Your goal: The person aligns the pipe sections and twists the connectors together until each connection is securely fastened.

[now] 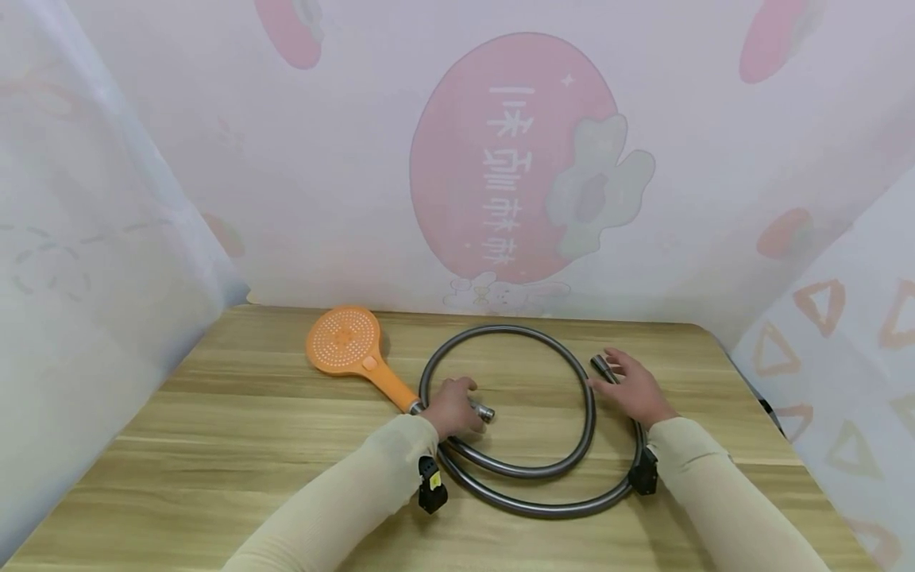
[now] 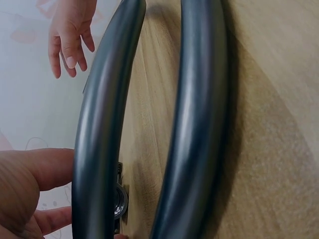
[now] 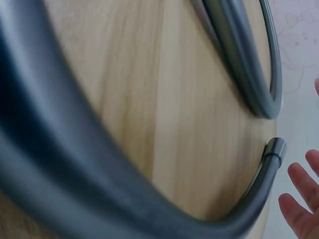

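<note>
The left hand (image 1: pixel 452 409) is down over a short metal fitting (image 1: pixel 487 413); the hose crosses in front of its fingers in the left wrist view, so I cannot tell whether they pinch the fitting or only surround it. The right hand (image 1: pixel 636 395) has its fingers spread and holds nothing, just beside the ribless tip (image 1: pixel 602 365) of the grey hose (image 1: pixel 522 473), with a gap showing between them in the right wrist view. The two hands are well apart.

Nearest, each pale sleeve (image 1: pixel 336 500) has a black box (image 1: pixel 432 485) at the wrist. Beyond, the hose lies on the wooden table (image 1: pixel 236 413) in a wide near curve, with a rounder loop inside it. Farther off to the left, an orange shower head (image 1: pixel 344 340) rests with its holed face up, its handle slanting toward the left hand. Behind the table hangs a pale cloth (image 1: pixel 343 183) printed with a big pink fruit.

The work looks to be at an early point: everything lies on the table, and the tip by the right hand is joined to nothing. Whether the handle is already joined to the hose is hidden by the left hand.
</note>
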{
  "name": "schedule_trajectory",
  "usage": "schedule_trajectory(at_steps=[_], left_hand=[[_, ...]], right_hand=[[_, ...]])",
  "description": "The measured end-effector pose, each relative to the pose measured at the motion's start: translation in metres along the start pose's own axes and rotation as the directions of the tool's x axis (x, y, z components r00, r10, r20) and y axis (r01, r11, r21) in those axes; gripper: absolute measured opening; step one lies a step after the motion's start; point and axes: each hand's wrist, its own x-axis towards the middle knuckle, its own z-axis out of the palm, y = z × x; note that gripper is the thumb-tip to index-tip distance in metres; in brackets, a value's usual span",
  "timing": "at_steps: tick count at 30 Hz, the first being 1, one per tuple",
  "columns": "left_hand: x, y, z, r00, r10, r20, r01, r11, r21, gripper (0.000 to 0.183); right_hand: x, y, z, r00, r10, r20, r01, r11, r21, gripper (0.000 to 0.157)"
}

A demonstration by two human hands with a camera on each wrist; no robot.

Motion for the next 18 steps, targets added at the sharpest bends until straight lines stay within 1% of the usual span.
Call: schedule_trajectory(at_steps=[4,9,13,18], left_hand=[[0.002,-0.002,0.001,1.0,0.012,-0.003,-0.012,1.0,0.007,0.068],[0.002,-0.002,0.002,1.0,0.017,-0.008,-0.017,1.0,0.024,0.068],[0.001,0.0,0.001,1.0,0.018,-0.006,-0.018,0.999,0.034,0.067],[0.0,0.002,0.001,1.0,0.016,-0.001,-0.016,0.999,0.041,0.065]], right_hand=[[0.006,0.007,0.001,0.999,0.033,-0.011,-0.033,0.999,-0.003,0.078],[0.012,0.014,0.001,0.999,0.048,-0.021,-0.048,0.999,-0.019,0.077],[0.015,0.019,0.0,0.998,0.057,-0.017,-0.057,0.998,-0.028,0.077],[0.019,0.024,-0.003,0.998,0.068,-0.006,-0.068,0.998,-0.011,0.077]])
